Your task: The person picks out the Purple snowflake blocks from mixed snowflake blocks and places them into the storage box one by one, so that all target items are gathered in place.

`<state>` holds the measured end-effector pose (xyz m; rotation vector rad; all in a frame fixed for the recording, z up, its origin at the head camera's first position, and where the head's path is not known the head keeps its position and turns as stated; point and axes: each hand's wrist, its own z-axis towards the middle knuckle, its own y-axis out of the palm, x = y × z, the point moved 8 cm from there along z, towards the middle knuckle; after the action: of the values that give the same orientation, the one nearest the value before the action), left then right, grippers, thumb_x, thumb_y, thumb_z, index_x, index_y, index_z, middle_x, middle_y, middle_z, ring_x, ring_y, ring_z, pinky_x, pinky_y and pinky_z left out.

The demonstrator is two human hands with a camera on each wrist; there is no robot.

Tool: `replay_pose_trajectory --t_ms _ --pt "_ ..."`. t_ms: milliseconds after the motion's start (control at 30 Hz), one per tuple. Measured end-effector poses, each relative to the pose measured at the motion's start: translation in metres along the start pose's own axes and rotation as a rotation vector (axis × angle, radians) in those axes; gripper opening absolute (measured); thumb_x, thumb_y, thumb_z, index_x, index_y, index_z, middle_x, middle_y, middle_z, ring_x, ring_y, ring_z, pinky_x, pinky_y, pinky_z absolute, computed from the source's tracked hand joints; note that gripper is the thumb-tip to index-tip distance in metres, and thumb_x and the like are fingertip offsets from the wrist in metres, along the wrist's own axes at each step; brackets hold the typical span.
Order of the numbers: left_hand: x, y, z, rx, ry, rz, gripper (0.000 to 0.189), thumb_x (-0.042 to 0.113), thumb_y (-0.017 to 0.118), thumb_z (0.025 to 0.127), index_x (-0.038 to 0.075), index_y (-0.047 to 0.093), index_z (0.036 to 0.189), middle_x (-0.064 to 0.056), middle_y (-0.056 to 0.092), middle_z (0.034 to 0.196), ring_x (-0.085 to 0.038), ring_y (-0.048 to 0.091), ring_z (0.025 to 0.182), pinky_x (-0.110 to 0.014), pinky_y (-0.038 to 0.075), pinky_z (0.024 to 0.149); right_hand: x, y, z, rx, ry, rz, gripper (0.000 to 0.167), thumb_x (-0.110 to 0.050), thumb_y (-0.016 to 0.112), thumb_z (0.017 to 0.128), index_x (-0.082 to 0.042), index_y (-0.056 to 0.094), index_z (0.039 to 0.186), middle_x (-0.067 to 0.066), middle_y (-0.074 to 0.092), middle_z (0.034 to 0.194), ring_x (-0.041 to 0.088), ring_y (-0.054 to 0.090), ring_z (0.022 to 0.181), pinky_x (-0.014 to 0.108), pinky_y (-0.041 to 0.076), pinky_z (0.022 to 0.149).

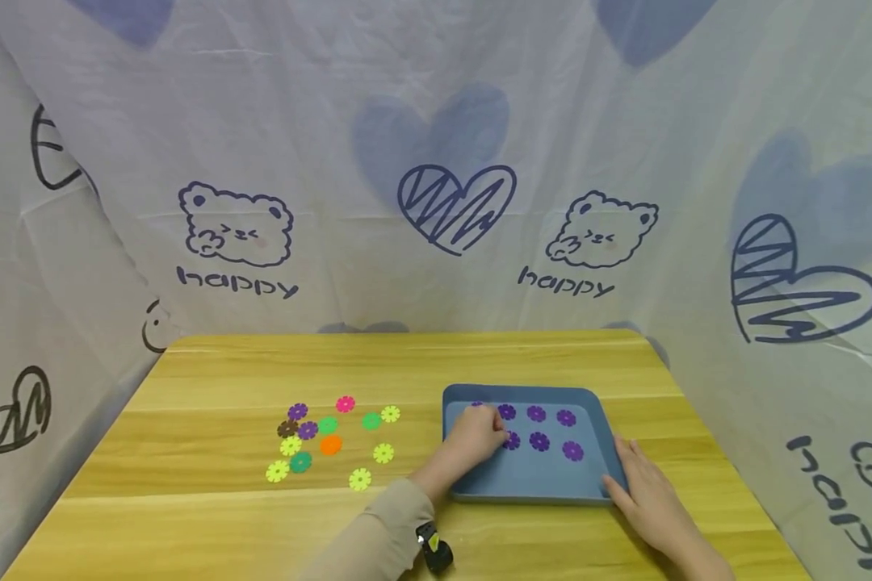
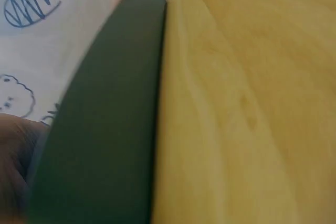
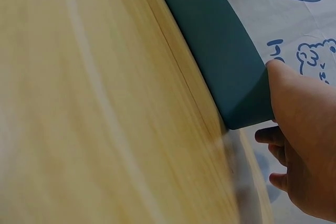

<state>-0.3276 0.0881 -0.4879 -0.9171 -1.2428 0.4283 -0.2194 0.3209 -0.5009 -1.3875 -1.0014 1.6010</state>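
In the head view a blue-grey tray (image 1: pixel 534 488) lies on the right half of the table. Purple snowflake discs (image 1: pixel 539 441) with notched rims are laid out in two rows inside it. My left hand (image 1: pixel 472 440) reaches over the tray's left wall, fingers curled down, and pinches a purple snowflake disc (image 1: pixel 511 440) at the near row's left end. The hand partly covers another disc at the far left. My right hand (image 1: pixel 650 496) holds the tray's near right corner, thumb at the rim and fingers along the outer side. Only the tray's outer wall (image 2: pixel 105 114) shows in the left wrist view.
Left of the tray, loose snowflake discs lie scattered on the wooden table (image 1: pixel 211 516): several yellow ones (image 1: pixel 359 479), green ones (image 1: pixel 328 425), two purple, an orange one (image 1: pixel 330 445), a pink one (image 1: pixel 345 403) and a brown one (image 1: pixel 287 428). A printed curtain (image 1: pixel 320 161) hangs behind.
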Motion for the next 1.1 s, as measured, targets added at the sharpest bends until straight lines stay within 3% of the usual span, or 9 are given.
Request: replay_pose_trajectory --t_ms 167,300,433,533,700,867,1100 --pt "0.007 -0.027 -0.013 0.016 0.058 0.026 0.014 0.025 0.073 0.086 0.014 0.065 0.084 0.005 0.059 0.067 -0.005 0.046 0.053 -0.019 0.037 0.046 0.003 0.001 0.001 -0.014 0.004 0.011 0.071 -0.037 0.049 0.101 0.007 0.023 0.150 0.030 0.029 0.153 0.050 0.024 0.142 0.067 0.024 0.109" --pt "0.009 -0.053 -0.024 0.004 0.121 -0.014 0.015 0.027 0.072 0.088 0.013 0.067 0.090 0.005 0.058 0.068 -0.005 0.045 0.054 -0.019 0.038 0.047 0.005 0.000 0.001 -0.004 0.001 0.003 0.071 -0.037 0.048 0.102 0.006 0.021 0.151 0.031 0.029 0.153 0.050 0.024 0.142 0.067 0.024 0.109" --pt "0.003 -0.075 -0.037 -0.056 0.120 -0.080 0.017 0.028 0.071 0.089 0.013 0.065 0.095 0.003 0.059 0.074 -0.008 0.049 0.060 -0.021 0.041 0.051 0.005 0.000 0.002 0.004 -0.012 -0.005 0.071 -0.036 0.048 0.102 0.007 0.022 0.151 0.031 0.030 0.153 0.051 0.025 0.141 0.066 0.025 0.109" --pt "-0.004 -0.091 -0.049 -0.065 0.127 -0.090 0.016 0.028 0.071 0.089 0.014 0.066 0.096 0.003 0.061 0.077 -0.009 0.052 0.063 -0.021 0.043 0.053 0.003 0.000 0.001 0.014 -0.021 -0.009 0.070 -0.035 0.050 0.101 0.008 0.024 0.150 0.031 0.031 0.152 0.051 0.027 0.140 0.066 0.026 0.109" --pt "-0.024 -0.114 -0.070 -0.047 0.154 -0.152 0.015 0.022 0.071 0.089 0.012 0.067 0.100 0.002 0.063 0.077 -0.009 0.052 0.061 -0.021 0.044 0.053 0.001 -0.001 0.001 0.030 -0.033 -0.010 0.069 -0.034 0.052 0.100 0.007 0.026 0.149 0.030 0.034 0.151 0.051 0.029 0.139 0.066 0.027 0.108" --pt "-0.050 -0.135 -0.082 -0.033 0.163 -0.232 0.019 0.020 0.068 0.091 0.011 0.066 0.108 0.000 0.064 0.083 -0.011 0.056 0.071 -0.022 0.046 0.058 0.001 -0.001 0.000 0.033 -0.029 -0.007 0.069 -0.034 0.051 0.100 0.006 0.025 0.150 0.030 0.033 0.151 0.051 0.028 0.140 0.066 0.027 0.108" --pt "-0.103 -0.166 -0.093 0.076 0.134 -0.209 0.023 0.025 0.069 0.090 0.019 0.066 0.112 0.004 0.067 0.097 -0.013 0.059 0.088 -0.023 0.049 0.070 0.002 0.000 0.001 0.023 -0.024 0.009 0.069 -0.034 0.052 0.100 0.007 0.025 0.150 0.030 0.033 0.152 0.051 0.027 0.140 0.066 0.027 0.108"
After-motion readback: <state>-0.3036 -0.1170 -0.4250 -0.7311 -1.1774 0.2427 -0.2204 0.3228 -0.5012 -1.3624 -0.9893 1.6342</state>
